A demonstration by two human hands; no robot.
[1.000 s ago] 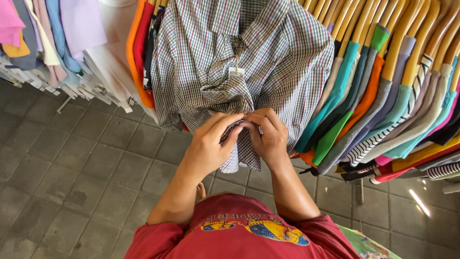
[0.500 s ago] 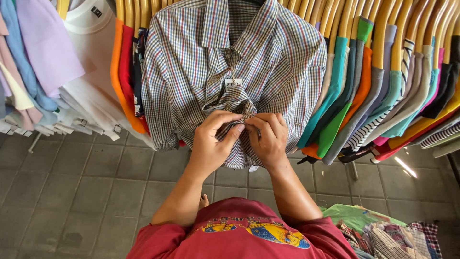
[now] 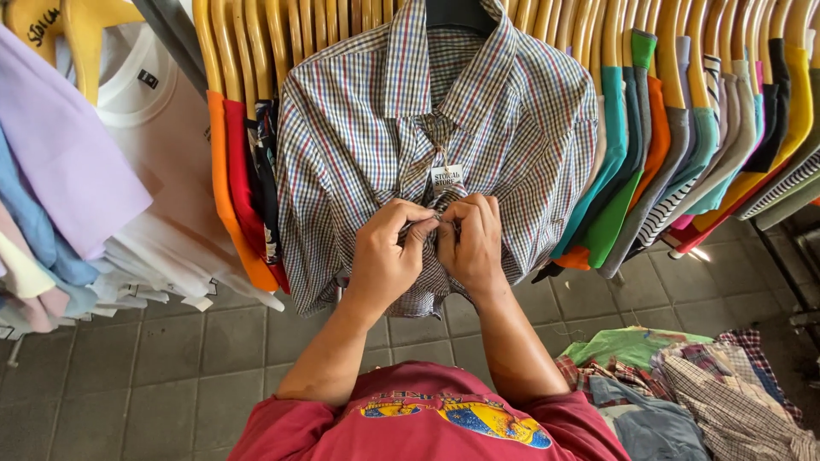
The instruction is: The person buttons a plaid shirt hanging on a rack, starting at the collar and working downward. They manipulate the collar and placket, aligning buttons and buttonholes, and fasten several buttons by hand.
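Observation:
A checked button-up shirt [image 3: 359, 137] in blue, red and white hangs on a dark hanger, facing me, at the front of a packed clothes rail. A small white tag [image 3: 446, 178] dangles at its chest. My left hand [image 3: 386, 256] and my right hand [image 3: 471, 243] meet at the shirt's front placket just below the tag. Both pinch the fabric edges between thumb and fingers, knuckles almost touching. What lies between the fingertips is hidden.
Wooden hangers [image 3: 256, 43] carry white, orange, red, teal and yellow tops on both sides of the shirt. Folded pastel garments [image 3: 60, 188] hang at the left. A heap of checked shirts [image 3: 700, 384] lies on the grey tiled floor [image 3: 128, 367] at lower right.
The view has shifted so the shirt sits higher and more centred. My hands stay pinched on the placket at about the same spot below the tag.

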